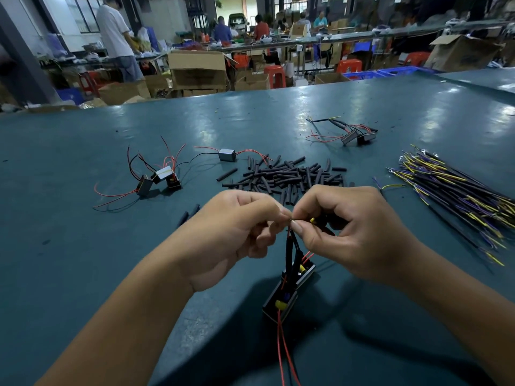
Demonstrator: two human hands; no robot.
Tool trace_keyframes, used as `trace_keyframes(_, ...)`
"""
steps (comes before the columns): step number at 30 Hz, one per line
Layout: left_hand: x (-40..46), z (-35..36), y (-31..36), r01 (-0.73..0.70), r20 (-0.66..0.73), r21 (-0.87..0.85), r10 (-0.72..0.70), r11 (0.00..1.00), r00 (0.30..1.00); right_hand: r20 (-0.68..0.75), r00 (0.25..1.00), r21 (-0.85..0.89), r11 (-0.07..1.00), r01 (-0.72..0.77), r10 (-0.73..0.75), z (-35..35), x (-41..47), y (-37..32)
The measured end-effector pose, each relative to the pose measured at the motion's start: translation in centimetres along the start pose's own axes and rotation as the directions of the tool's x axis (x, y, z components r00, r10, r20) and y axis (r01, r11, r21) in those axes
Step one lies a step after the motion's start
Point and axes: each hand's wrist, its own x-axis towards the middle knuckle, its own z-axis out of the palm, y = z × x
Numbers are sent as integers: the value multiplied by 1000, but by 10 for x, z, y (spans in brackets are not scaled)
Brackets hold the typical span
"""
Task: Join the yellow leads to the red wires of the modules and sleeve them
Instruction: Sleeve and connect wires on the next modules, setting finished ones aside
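Two hands meeting low over the tabletop, fingertips nearly touching at centre. Left hand curled, thumb and forefinger pinching the bare end of a red wire. Right hand curled too, grip pinched on a yellow lead, its yellow tip poking out just behind the thumb. Ends held together right at the fingertips; whether twisted or only touching, cannot tell. Hanging below the hands, black sleeved wires down to two black modules resting on the tabletop near the wrists, red wires trailing off toward the near edge.

Just beyond the hands, a loose heap of short black sleeves, a couple strayed to the left. Far right, a fanned bundle of yellow, purple and black leads, one lying apart beside it. Left of centre, a cluster of three modules with red and black wires sprawling out. Behind the sleeve heap, a single grey module with red wires either side. Further back on the right, two more modules already wired to black sleeved leads.

Beyond the tabletop, cardboard boxes, red stools, people at far benches.
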Motion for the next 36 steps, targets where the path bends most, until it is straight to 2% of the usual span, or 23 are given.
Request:
trace_keyframes(2, 1, -4, -1, -176, -49, 135, 184, 975, 982, -7, 1000, 32, 999, -29, 30, 0, 0, 2)
trace_keyframes(4, 1, -10, -2, -315, -48, 306, 345, 898, 937, -7, 998, 85, 994, -68, 69, -1, -1, 4)
trace_keyframes(8, 2, -16, -3, -444, 39, 471, 485, 762, 874, -5, 994, 166, 980, -109, 112, -1, -1, 7)
trace_keyframes(10, 3, -15, -6, -485, 95, 553, 527, 678, 844, -3, 993, 188, 975, -117, 120, -1, -1, 8)
trace_keyframes(14, 4, -17, -8, -507, 60, 551, 574, 663, 817, -3, 991, 206, 970, -127, 130, -2, -1, 9)
trace_keyframes(20, 3, -13, -4, -570, 131, 658, 670, 492, 731, 8, 993, 216, 969, -120, 121, -2, -2, 9)
trace_keyframes(26, 4, -14, 0, -581, 212, 727, 684, 366, 697, 16, 993, 225, 968, -115, 114, -2, -2, 11)
trace_keyframes(30, 5, -12, -3, -575, 193, 719, 682, 391, 705, -1, 996, 222, 971, -89, 92, -1, -3, 10)
trace_keyframes(36, 6, -10, -8, -526, 112, 639, 609, 561, 785, -45, 997, 135, 989, -52, 58, -2, -1, 9)
